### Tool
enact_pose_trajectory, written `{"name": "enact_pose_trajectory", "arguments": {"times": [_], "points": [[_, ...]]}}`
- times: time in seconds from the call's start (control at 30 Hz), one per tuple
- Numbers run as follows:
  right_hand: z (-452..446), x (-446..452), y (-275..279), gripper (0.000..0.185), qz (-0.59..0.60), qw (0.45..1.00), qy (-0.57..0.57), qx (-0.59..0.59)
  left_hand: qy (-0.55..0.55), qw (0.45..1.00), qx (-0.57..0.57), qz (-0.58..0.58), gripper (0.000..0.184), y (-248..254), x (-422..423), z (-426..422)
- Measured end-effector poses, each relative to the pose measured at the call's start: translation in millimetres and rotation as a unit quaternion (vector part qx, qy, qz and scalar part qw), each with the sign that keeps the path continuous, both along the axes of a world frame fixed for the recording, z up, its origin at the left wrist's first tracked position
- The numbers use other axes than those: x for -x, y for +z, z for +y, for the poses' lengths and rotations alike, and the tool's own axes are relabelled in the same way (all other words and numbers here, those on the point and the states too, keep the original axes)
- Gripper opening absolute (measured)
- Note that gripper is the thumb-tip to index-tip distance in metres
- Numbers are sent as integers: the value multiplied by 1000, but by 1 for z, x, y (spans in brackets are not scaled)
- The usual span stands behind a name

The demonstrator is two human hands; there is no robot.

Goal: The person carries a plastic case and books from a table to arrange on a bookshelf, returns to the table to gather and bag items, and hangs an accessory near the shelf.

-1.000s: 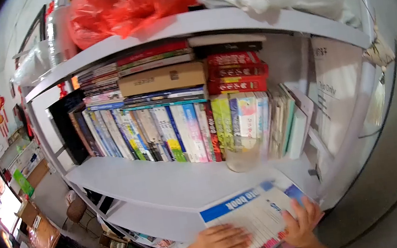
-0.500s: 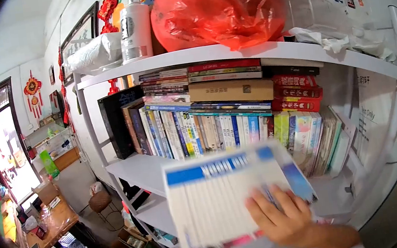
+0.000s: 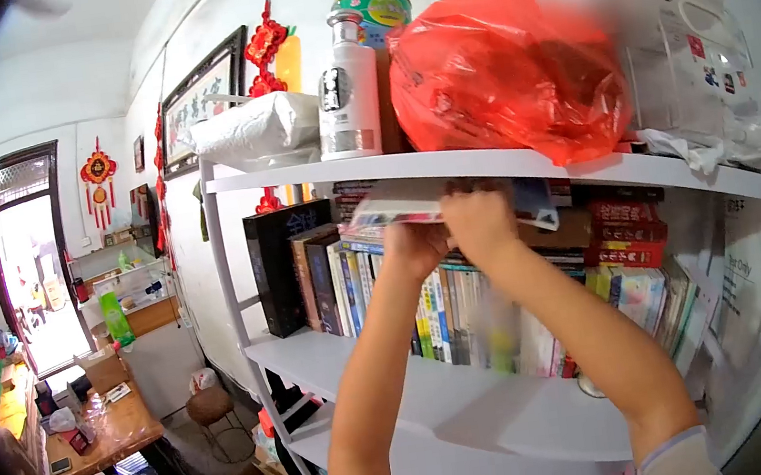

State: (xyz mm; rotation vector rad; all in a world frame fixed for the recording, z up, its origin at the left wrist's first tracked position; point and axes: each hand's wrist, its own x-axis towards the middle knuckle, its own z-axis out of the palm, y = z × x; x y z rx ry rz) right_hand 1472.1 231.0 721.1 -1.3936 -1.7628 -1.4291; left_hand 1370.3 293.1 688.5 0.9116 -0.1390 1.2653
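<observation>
Both my arms reach up to the bookshelf. My left hand (image 3: 416,248) is closed on the near edge of a few thin books (image 3: 392,205), which lie nearly flat just below the top shelf board. My right hand (image 3: 482,222) is closed on the same books, to the right of the left hand. A dark blue corner (image 3: 532,198) sticks out to the right of my right hand. Behind and below stands a row of upright books (image 3: 439,318), with more books lying flat on top, partly hidden by my hands.
A red plastic bag (image 3: 504,77), a white bottle (image 3: 349,97) and a wrapped white packet (image 3: 259,129) sit on the top board (image 3: 448,163). Red dictionaries (image 3: 628,234) are stacked at right, a black box file (image 3: 274,271) at left. A wooden desk (image 3: 126,420) stands far left.
The books have gone up and away from me, from in front of the lower shelf to just under the top board. My left hand has come into view, and the camera has tilted upward.
</observation>
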Motion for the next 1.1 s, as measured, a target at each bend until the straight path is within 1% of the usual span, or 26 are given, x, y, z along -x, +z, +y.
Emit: {"name": "enact_pose_trajectory", "arguments": {"times": [0.03,0.07,0.1,0.13,0.17,0.23,0.3,0.33,0.37,0.4,0.47,0.53,0.57,0.6,0.63,0.7,0.77,0.8,0.83,0.87,0.9,0.97,1.0,1.03,1.07,1.1], "points": [[14,-6,4,28,5,999,4,-39,8,997,-14,71,37,1,4,-2],[29,-12,8,29,12,997,9,-77,82,993,48,76,28,-5,0,-10],[52,-22,11,30,-10,984,32,-174,91,993,45,65,25,-27,1,3],[100,-31,20,32,141,968,158,-131,130,983,23,129,23,-40,7,-9],[100,-32,23,34,121,965,174,-157,151,974,9,171,21,-59,9,-9],[93,-31,27,39,78,953,206,-206,117,978,11,172,21,-107,15,-17],[88,-24,33,48,121,966,211,-87,92,978,-18,186,22,-150,19,-34],[78,-14,33,48,122,968,212,-60,106,964,-29,244,21,-163,23,-53],[73,-7,33,47,123,969,213,-33,62,967,-41,244,20,-176,26,-72],[75,-4,33,47,137,967,216,-12,40,962,-63,264,32,-192,31,-90],[84,-2,39,47,162,961,224,27,-3,938,-121,326,35,-216,46,-129],[116,-1,42,46,133,950,261,-110,-40,926,-133,350,23,-243,66,-170],[119,-1,42,46,126,945,268,-140,-80,931,-109,339,23,-258,75,-186],[121,-1,41,46,118,939,274,-169,-47,936,-46,346,22,-279,77,-203],[117,-1,40,47,116,941,273,-161,-43,933,-76,349,30,-307,87,-208],[101,3,32,49,106,958,242,-114,71,905,-68,414,20,-300,94,-254],[73,12,18,50,90,979,179,-39,142,905,-24,401,20,-284,98,-301],[62,16,4,44,4,966,211,-152,147,894,-24,422,19,-285,106,-315],[40,20,-16,25,4,952,304,-35,203,887,-18,414,20,-267,103,-339],[12,25,-33,10,-109,931,328,-119,255,874,-61,409,19,-249,100,-359],[-16,32,-58,8,-127,898,420,-40,305,856,-100,405,18,-233,96,-379],[-66,44,-128,13,-198,830,506,123,363,843,-244,313,18,-207,83,-418],[-102,47,-160,14,-215,787,548,184,364,852,-286,244,15,-199,69,-437],[-140,46,-187,15,-272,782,529,187,362,836,-340,236,14,-185,58,-457],[-159,48,-233,16,-273,717,576,282,347,840,-375,185,14,-192,48,-470],[-197,41,-259,24,-261,678,610,317,335,838,-409,135,15,-201,38,-484]]}}
